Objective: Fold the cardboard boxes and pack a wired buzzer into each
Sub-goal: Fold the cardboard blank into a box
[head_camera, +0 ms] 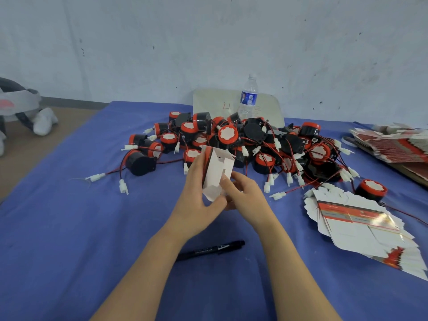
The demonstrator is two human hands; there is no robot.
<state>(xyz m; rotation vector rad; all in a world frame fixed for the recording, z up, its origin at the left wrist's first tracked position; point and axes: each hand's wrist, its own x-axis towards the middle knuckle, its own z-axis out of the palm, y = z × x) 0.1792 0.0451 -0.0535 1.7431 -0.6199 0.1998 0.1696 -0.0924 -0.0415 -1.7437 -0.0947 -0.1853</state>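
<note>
white cardboard box with red-black side [216,174] held above blue cloth [92,216], near heap of black-and-red wired buzzers [231,137]; gripped round side by left hand [196,202], pinched at lower end by right hand [244,196]. square walls first, tuck bottom flaps fully, keep top open.

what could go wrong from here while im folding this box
The box, held up by the left hand and right hand, looks half folded; a poorly tucked flap might let a buzzer fall through. Wires in the buzzer pile are tangled, so pulling one may drag others or tip the water bottle.
</note>
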